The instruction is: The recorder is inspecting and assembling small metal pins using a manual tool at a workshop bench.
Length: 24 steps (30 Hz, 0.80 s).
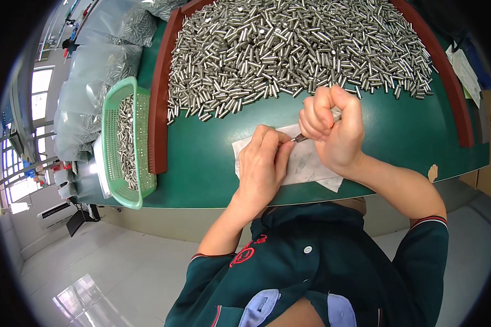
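Slippage is judged the chief risk in the head view. A small metal piece (293, 140) sits at two o'clock of the left hand (260, 161), above the white cloth (305, 163); a weak pinch could drop it, and a misdirected push of the dark slender tool (301, 137) could jab the left hand. Right knuckles lie near the pin pile (289, 49) at twelve o'clock on the bench (218, 147); a jolt could scatter pins. Pose: left fingers bent, thumb and forefinger pinching the piece; right hand (338, 133) fingers curled tightly around the tool, which points toward eight o'clock. Tool-to-piece contact cannot be told.
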Tool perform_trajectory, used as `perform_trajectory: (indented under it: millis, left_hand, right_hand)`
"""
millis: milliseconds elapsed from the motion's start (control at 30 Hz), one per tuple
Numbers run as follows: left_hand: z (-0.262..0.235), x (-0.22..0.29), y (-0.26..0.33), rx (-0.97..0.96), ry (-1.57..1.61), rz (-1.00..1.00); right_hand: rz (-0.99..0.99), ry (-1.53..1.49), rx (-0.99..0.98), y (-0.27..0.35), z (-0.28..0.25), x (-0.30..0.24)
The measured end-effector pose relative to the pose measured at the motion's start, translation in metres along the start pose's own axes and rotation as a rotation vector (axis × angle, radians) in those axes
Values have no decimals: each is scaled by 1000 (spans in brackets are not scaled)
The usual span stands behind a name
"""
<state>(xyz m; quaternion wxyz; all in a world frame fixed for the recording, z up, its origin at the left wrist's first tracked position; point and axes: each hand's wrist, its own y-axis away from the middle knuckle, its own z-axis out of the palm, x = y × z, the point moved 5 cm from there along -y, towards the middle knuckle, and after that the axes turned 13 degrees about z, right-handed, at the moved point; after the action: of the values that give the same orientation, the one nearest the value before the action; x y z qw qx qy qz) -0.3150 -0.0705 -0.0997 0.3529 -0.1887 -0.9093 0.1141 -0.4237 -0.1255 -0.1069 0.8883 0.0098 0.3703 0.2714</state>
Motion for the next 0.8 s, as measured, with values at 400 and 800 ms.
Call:
perform_trajectory:
  millis: [400, 800]
  left_hand:
    - [0, -2, 1, 9, 9, -1]
    - [0, 3, -4, 3, -35, 24]
  right_hand:
    - [-23, -42, -20, 2, 0, 2]
    - [-216, 368, -30, 11, 11, 6]
